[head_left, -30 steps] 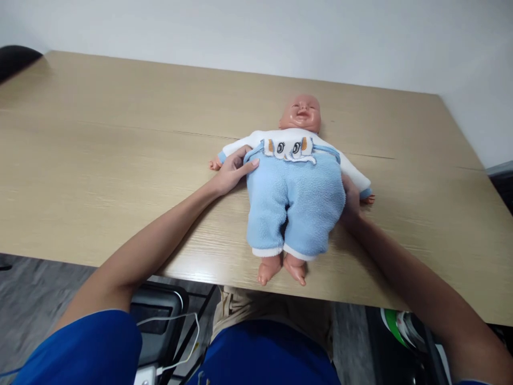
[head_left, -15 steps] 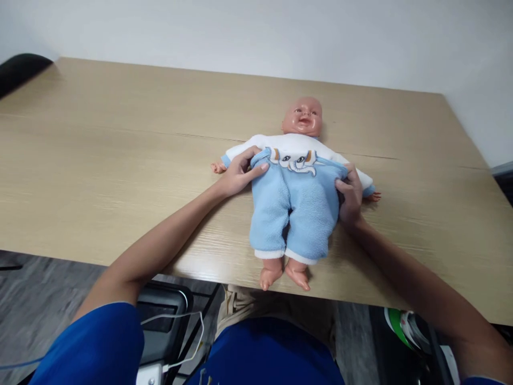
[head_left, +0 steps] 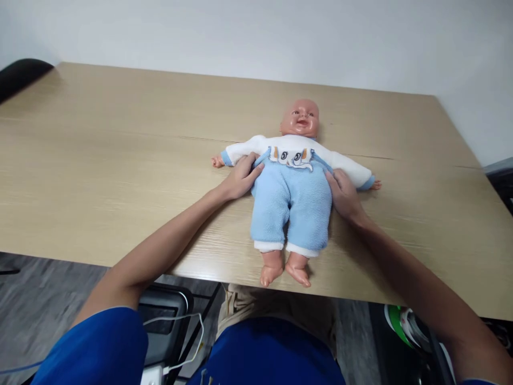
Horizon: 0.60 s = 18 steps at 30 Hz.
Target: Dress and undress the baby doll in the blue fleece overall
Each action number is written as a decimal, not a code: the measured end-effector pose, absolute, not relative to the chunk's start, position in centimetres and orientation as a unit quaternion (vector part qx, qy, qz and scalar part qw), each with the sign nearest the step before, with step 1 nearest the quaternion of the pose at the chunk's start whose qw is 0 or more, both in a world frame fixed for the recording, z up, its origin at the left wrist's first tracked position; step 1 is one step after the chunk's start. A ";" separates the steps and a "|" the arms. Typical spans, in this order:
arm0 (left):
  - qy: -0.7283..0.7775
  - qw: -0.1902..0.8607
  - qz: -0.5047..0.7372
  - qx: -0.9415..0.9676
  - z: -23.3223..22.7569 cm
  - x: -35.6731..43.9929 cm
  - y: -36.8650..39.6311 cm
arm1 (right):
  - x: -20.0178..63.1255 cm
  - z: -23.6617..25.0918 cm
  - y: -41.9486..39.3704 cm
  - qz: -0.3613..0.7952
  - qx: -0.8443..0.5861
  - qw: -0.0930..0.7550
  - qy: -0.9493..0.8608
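Observation:
A baby doll (head_left: 300,118) lies on its back with its head away from me and its arms spread. It wears a white top (head_left: 286,141) with blue cuffs, and fuzzy light-blue overalls (head_left: 308,206) with an elephant face on the bib. My left hand (head_left: 240,179) is closed on the left edge of the overalls at the waist, thumb on top and fingertips partly tucked under the side. At the opposite side, my right hand (head_left: 345,193) is closed on the overalls' edge. Its thumb presses the fabric, and the other fingers are mostly hidden.
The wooden table (head_left: 132,133) reaches back to a pale wall (head_left: 256,37). The doll's bare feet (head_left: 284,270) lie close to the front edge. A black case (head_left: 168,315) and a white cable (head_left: 200,331) are below on the left, with a green-and-white round item (head_left: 396,323) below right.
The overalls' waist, held lifted and stretched wide before, now lies flatter and narrower against the doll. My right hand has moved inward and the sleeve on that side is more visible.

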<state>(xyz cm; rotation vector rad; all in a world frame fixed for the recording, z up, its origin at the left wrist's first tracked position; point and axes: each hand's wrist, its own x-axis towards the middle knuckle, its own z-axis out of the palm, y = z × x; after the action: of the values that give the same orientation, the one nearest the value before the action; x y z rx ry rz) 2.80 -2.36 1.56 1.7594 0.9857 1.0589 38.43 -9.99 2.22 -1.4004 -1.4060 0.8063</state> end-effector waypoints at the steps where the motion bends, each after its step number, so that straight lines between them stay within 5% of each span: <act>1: 0.397 0.419 0.417 0.702 1.5 2.7 -2.5 | 38.4 2.3 -10.3 0.333 -0.576 0.481 -0.572; 11: 0.339 0.645 0.526 0.439 0.1 6.9 -4.7 | 35.4 1.7 -10.3 0.501 -0.534 0.565 -0.382; 18: 0.327 0.588 0.533 0.513 -0.9 6.2 -2.8 | 35.7 1.3 -9.4 0.460 -0.520 0.607 -0.386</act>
<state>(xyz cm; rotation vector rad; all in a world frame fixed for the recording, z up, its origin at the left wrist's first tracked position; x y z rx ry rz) 6.20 -2.81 -0.90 1.1949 0.7623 1.2413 35.65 -9.45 1.31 -1.2017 -0.8932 1.0623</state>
